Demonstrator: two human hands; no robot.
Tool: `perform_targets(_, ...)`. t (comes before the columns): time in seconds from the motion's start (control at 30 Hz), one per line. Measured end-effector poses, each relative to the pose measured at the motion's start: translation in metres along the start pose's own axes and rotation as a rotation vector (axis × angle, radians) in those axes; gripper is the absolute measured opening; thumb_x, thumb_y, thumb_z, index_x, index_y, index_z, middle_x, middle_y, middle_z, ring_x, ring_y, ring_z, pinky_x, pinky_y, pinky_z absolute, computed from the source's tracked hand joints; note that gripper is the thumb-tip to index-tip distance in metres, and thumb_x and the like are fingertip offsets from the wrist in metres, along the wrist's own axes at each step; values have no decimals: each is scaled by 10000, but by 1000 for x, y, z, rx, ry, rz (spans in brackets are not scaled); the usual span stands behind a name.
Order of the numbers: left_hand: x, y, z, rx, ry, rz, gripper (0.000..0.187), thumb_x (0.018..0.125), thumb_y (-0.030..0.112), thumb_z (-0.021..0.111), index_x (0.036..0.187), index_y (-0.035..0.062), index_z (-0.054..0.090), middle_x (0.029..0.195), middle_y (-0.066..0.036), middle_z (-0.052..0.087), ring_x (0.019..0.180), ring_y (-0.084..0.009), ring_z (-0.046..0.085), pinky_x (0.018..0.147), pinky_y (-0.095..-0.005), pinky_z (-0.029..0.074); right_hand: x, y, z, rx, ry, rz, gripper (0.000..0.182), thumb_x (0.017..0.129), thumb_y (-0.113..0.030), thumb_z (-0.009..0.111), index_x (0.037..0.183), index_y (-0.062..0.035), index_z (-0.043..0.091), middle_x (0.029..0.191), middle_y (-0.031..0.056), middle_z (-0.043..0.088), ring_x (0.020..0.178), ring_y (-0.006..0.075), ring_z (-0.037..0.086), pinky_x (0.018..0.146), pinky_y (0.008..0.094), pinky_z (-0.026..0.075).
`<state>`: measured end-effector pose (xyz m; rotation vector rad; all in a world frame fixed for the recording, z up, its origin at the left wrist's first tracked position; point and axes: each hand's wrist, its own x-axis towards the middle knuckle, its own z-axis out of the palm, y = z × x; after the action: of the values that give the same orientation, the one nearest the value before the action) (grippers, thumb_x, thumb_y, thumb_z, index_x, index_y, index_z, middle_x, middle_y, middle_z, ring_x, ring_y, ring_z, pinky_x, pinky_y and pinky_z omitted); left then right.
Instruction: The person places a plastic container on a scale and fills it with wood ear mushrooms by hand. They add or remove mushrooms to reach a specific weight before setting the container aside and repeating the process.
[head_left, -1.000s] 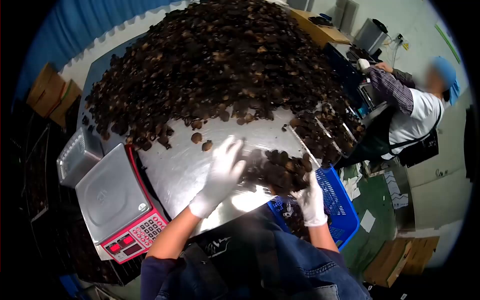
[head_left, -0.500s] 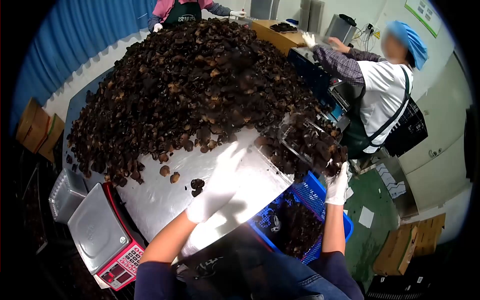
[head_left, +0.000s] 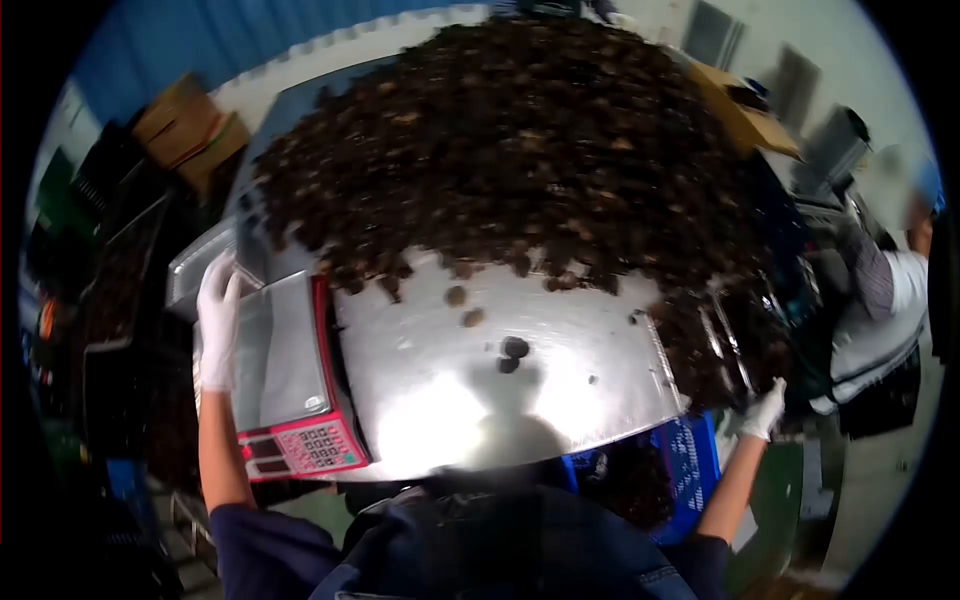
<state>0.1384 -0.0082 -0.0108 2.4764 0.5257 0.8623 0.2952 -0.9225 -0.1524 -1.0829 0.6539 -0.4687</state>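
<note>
the two gloved hands are wide apart, one at either side of the table [head_left: 600, 370]. the left hand [head_left: 218, 320] reaches past the scale [head_left: 295, 350], its fingers at the near rim of the clear tub [head_left: 195, 264]; i cannot make out whether they grip it or only rest there. the scale lies just to the right of this hand, partly behind the wrist, its red front with the keypad [head_left: 320, 446] nearer the person than the fingers. the right hand [head_left: 765, 412] is at the near end of the clear trays [head_left: 735, 352], which are filled with dark pieces; it is blurred, so whether its fingers are closed on an edge is unclear. below and to the left of the right hand is the blue crate [head_left: 690, 468], with more dark stuff inside. between the hands the metal tabletop shines, and a few loose pieces [head_left: 515, 347] lie on it, well apart from both gloves. beyond both hands rises the big dark heap [head_left: 520, 150]. past the left hand, farther off, stand brown boxes [head_left: 180, 120]; to the right of the right hand and beyond it is a co-worker [head_left: 895, 290].
</note>
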Motion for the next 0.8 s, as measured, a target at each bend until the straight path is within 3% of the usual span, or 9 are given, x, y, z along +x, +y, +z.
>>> perform_targets(0.17, 59, -81, -19, 369, -10, 27, 381, 901, 32, 567, 1280, 18, 605, 1293, -198, 611, 1219, -343, 563, 1032, -401, 438, 41, -5, -24, -212, 112, 27, 566, 1021, -458, 465, 1409, -46, 482, 1396, 81, 529, 1204, 250, 534, 959, 458, 468)
perform_targets(0.3, 87, -205, -3, 97, -425, -274, 265, 838, 41, 658, 1096, 35, 720, 1065, -183, 712, 1020, -306, 678, 906, -351, 503, 47, -3, -28, -218, 110, -1, 490, 1032, -372, 466, 1390, -39, 499, 1362, 96, 552, 1182, 258, 556, 967, 437, 483)
perform_targets(0.37, 83, -118, -25, 400, -484, -203, 195, 816, 57, 675, 994, 38, 752, 959, -170, 728, 905, -298, 704, 849, -357, 524, 73, -3, -54, -199, -75, 22, 538, 1034, -374, 465, 1434, -16, 447, 1426, 119, 504, 1234, 272, 527, 999, 434, 475)
perform_targets(0.43, 99, -214, -8, 165, -390, -91, 165, 777, 67, 693, 924, 64, 768, 903, -175, 724, 869, -312, 703, 819, -365, 530, 78, -5, -59, -155, -103, 44, 485, 1040, -348, 457, 1367, 5, 514, 1285, 126, 600, 1112, 262, 598, 925, 401, 520)
perform_targets(0.5, 84, -102, -35, 532, -426, -4, 128, 731, 89, 718, 845, 101, 776, 872, -162, 720, 863, -331, 693, 792, -369, 531, 77, -12, -65, -353, -12, -5, 429, 1020, -317, 513, 1248, 35, 602, 1050, 113, 671, 909, 250, 647, 822, 367, 555)
perform_targets(0.57, 89, -108, -38, 532, -465, 2, 133, 724, 85, 725, 848, 96, 775, 865, -152, 721, 853, -321, 693, 790, -368, 531, 48, -28, -50, -961, 47, -296, 425, 1007, -276, 547, 1269, 56, 583, 1130, 144, 664, 962, 259, 638, 884, 373, 534)
perform_targets(0.6, 91, -106, -38, 531, -458, -12, 133, 724, 85, 725, 848, 96, 775, 865, -152, 721, 853, -321, 693, 790, -368, 531, 38, -27, -40, -963, 34, -304, 425, 1007, -276, 547, 1269, 56, 583, 1130, 144, 664, 962, 259, 638, 884, 373, 534)
perform_targets(0.67, 95, -101, -44, 457, -535, -18, 143, 707, 72, 739, 842, 95, 776, 853, -149, 721, 847, -313, 695, 786, -362, 531, -17, -15, 20, -1014, 147, -889, 413, 1007, -227, 554, 1298, 66, 559, 1223, 172, 640, 1052, 262, 617, 979, 358, 480)
perform_targets(0.8, 100, -107, -45, 458, -559, -11, 167, 700, 67, 753, 863, 94, 777, 863, -154, 718, 839, -301, 697, 781, -359, 533, -183, 33, 208, -797, -375, -852, 290, 997, -91, 542, 1255, 31, 596, 1251, 133, 620, 1167, 229, 565, 1048, 345, 419)
